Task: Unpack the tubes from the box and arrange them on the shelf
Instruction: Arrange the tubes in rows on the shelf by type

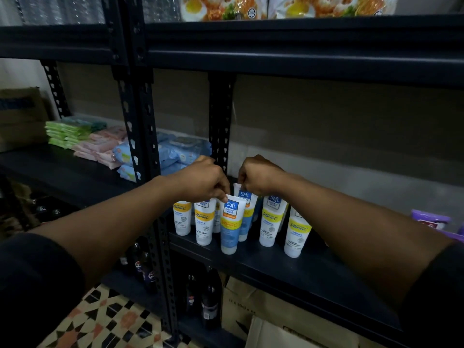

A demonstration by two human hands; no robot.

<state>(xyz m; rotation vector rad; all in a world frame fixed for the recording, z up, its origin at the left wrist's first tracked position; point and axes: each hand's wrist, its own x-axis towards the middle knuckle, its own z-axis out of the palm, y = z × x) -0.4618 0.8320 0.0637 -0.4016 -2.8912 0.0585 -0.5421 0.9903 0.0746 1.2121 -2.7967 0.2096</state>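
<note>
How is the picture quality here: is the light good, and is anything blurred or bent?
Head view: the light is dim, yet the labels on the tubes read clearly; the stacked packs at the left and the food bags on top look soft; the wide lens bows the shelf beam and stretches both forearms.
</note>
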